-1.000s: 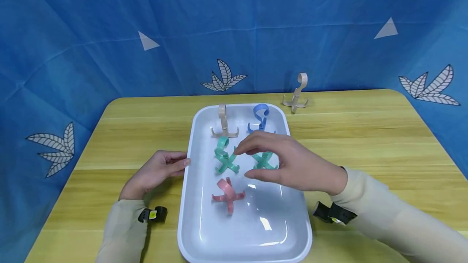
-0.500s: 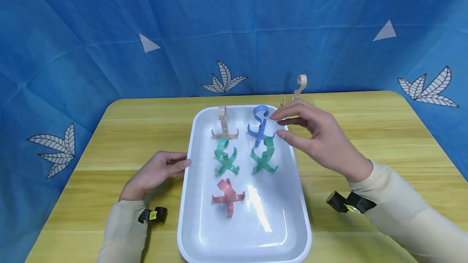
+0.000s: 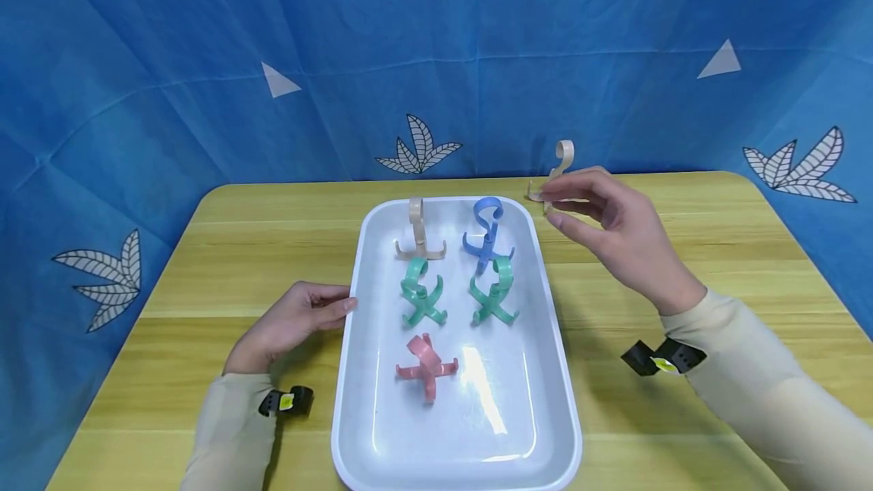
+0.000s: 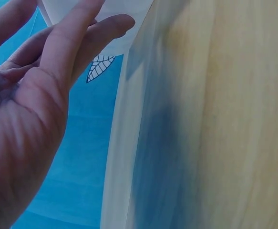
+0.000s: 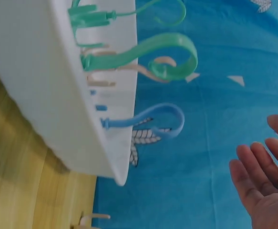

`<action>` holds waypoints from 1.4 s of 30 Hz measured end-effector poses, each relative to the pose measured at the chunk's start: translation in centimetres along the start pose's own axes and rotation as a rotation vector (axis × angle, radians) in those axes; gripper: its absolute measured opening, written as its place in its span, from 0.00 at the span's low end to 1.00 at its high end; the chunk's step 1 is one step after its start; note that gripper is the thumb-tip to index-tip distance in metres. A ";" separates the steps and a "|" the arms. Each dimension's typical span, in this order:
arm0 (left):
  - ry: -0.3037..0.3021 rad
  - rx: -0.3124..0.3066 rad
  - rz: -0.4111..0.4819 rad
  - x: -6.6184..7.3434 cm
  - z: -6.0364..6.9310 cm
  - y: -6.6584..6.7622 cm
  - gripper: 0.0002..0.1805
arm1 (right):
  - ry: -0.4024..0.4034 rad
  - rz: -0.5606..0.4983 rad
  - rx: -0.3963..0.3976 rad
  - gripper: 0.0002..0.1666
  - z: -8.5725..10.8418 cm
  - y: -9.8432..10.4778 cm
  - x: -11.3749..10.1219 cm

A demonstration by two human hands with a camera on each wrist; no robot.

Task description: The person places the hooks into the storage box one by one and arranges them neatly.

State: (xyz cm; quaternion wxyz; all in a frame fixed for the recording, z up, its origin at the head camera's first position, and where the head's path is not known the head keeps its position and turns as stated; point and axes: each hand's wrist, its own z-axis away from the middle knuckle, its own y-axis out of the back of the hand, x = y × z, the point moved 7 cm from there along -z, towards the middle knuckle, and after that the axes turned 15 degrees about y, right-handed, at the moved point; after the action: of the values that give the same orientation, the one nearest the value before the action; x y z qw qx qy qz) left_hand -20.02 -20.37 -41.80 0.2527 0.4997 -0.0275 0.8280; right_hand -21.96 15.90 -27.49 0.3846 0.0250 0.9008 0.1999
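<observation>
My left hand (image 3: pixel 293 320) grips the left rim of a white tray (image 3: pixel 346 385), thumb over the edge; its fingers (image 4: pixel 57 52) meet the tray wall in the left wrist view. Beyond the tray's far right corner, a beige four-claw hook (image 3: pixel 563 159) stands on the table. Right beside it is my right hand (image 3: pixel 627 241), thumb and fingers apart, partly covering its base. In the right wrist view this hand's palm (image 5: pixel 272 205) holds nothing. Standing in the tray are another beige hook (image 3: pixel 420 237), a blue hook (image 3: pixel 487 237), two green hooks (image 3: pixel 423 301) and a pink hook (image 3: pixel 427 370).
Under the tray is a yellow wood-grain table (image 3: pixel 259 233). A blue cloth (image 3: pixel 355 36) with leaf and triangle prints hangs along its back edge. The tray's raised rim stands between the hooks inside and the beige one outside.
My right hand has moved from above the tray's green hooks, rightward and back, to the beige hook on the table. The left hand and the tray have stayed put.
</observation>
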 end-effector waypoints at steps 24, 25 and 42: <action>-0.001 -0.022 -0.033 0.2 -0.2 0.3 0.26 | -0.116 0.090 0.123 0.22 -0.8 2.7 5.5; -0.004 -0.024 -0.032 0.2 -0.1 0.3 0.26 | -0.112 0.069 0.121 0.23 -0.9 2.7 5.8; -0.001 -0.022 -0.042 0.0 -0.2 0.3 0.26 | -0.209 -0.046 0.175 0.30 -1.0 3.7 11.6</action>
State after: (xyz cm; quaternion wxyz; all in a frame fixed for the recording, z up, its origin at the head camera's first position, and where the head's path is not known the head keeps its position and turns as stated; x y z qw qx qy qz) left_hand -20.35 -20.57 -41.87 0.2755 0.4978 -0.0264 0.8219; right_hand -31.26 21.25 -33.39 0.4771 0.0586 0.8702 0.1079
